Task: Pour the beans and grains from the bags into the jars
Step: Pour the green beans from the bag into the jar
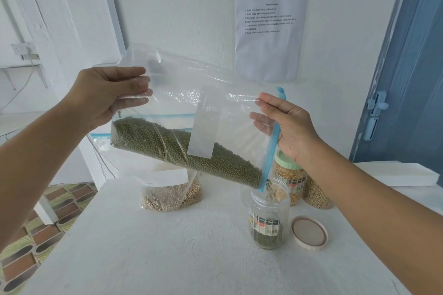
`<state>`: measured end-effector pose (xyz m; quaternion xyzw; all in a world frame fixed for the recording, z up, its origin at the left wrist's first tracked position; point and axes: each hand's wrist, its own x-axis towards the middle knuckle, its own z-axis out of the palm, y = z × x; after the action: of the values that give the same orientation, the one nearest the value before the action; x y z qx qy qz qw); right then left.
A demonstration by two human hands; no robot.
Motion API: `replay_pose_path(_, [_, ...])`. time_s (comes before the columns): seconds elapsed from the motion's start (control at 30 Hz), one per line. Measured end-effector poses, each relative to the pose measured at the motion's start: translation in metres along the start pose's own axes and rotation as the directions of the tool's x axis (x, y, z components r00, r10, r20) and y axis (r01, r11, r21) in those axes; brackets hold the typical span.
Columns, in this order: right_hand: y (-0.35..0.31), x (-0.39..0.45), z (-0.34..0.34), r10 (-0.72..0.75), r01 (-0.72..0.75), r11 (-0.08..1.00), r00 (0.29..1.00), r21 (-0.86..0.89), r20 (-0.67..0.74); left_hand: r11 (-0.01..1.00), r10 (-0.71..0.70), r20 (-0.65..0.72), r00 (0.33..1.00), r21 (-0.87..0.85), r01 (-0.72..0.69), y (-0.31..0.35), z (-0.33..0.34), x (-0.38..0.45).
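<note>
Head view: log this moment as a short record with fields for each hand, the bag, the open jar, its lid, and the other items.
left hand: grips the bag's raised bottom corner
right hand: pinches the bag by its blue zip edge
bag: clear, green beans inside, tilted down to the jar
open jar: some green beans at the bottom
lid: on the table, right of the jar
other: second bag of pale beans; closed jar of yellow kernels

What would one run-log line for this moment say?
step: pouring | left hand: grips bag bottom | right hand: pinches zipper end | green beans: entering open jar | lid: on table
</note>
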<state>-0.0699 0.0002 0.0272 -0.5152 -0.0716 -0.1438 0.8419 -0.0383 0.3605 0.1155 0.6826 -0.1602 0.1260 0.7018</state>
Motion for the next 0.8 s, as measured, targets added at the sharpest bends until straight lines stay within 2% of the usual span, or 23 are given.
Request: replay_pose_path(0.8, [0.0019,-0.0016,-0.0014,-0.001,0.001,1.000,1.000,-0.007,-0.021,1.000,0.003,0.006,1.000,-0.002,-0.003,-0.0017,0.0038,0.0015])
